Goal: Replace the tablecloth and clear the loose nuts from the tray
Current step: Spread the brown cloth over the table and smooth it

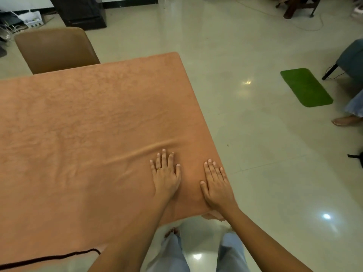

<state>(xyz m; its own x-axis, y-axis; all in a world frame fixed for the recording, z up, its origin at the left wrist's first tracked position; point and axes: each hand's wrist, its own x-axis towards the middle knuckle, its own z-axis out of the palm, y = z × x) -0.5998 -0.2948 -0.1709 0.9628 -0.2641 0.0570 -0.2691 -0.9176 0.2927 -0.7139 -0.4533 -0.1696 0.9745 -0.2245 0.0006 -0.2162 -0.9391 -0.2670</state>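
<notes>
An orange-brown tablecloth covers the whole table top. Both my hands lie flat on it near the table's near right corner. My left hand, with a ring on one finger, presses the cloth with fingers spread. Just ahead of its fingertips a long fold runs across the cloth. My right hand presses flat beside the right edge, fingers straight. A dark hem strip shows along the cloth's near left edge. No tray or nuts are in view.
A brown chair stands at the table's far side. A green mat lies on the glossy tiled floor to the right. Another person's foot and a grey seat are at the right edge. Cables and a dark cabinet sit far back.
</notes>
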